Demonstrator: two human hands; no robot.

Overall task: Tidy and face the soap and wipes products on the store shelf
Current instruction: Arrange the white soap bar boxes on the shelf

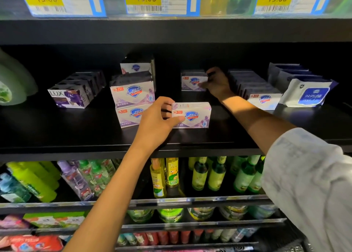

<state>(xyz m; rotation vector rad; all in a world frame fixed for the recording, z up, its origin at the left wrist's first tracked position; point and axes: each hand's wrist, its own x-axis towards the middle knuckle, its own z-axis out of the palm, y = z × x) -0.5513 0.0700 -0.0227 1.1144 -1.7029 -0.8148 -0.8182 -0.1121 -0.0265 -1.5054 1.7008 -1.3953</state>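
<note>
Deep on the shelf (76,135), right hand (217,84) grips a (shadowed) soap box (192,80).

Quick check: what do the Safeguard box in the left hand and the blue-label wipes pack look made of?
Safeguard soap box: looks like printed, slightly glossy cardboard, with crisp square edges and flat faces. Wipes pack: looks like soft plastic film, with a rounded, wrinkled body and a flat sealed edge. Left hand pinches the box.

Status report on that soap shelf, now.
Left hand grips front Safeguard box near the shelf edge. Right hand grips rear Safeguard box deep on the shelf. Nothing blocking either box.
</note>
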